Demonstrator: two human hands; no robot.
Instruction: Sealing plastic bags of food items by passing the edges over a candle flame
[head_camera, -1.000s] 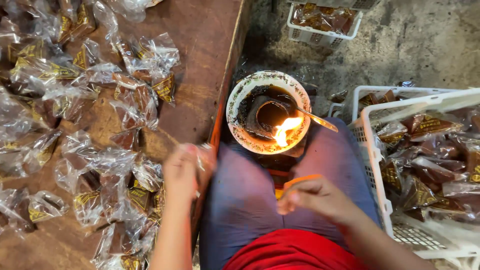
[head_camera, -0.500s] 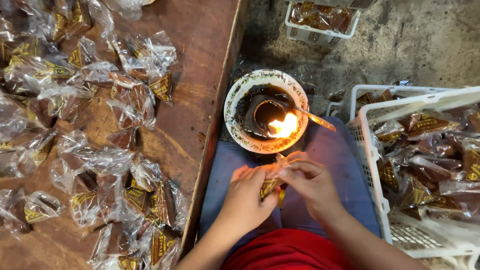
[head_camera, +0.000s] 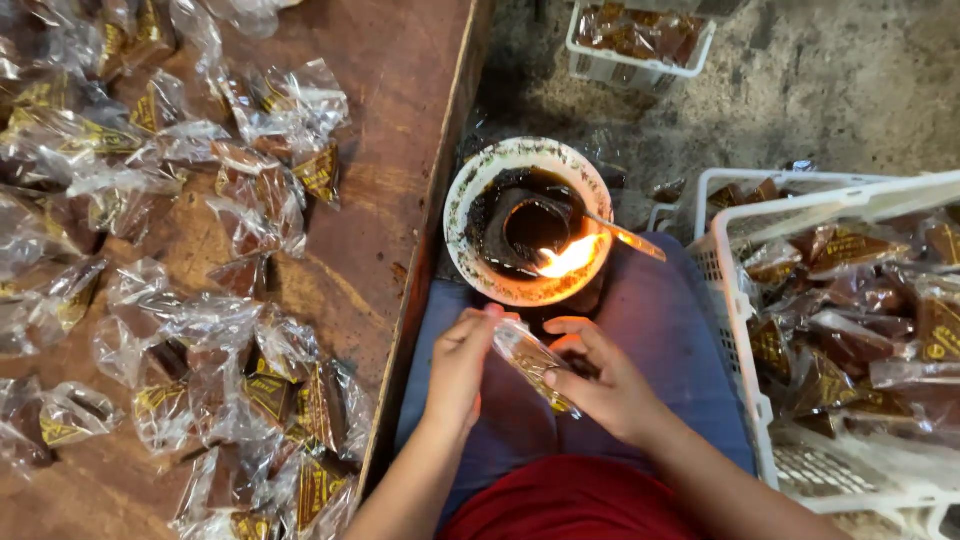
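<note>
Bowl (head_camera: 455, 215) w/ flame (head_camera: 568, 258); basket (head_camera: 735, 330) of wrapped sweets (head_camera: 850, 340).

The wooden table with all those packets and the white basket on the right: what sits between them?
In the head view: a white bowl holding a small flame, set by the person's blue-clad lap.

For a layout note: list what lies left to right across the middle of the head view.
Loose clear-wrapped packets on the wooden table → left hand → held packet → right hand → white basket of packets.
</note>
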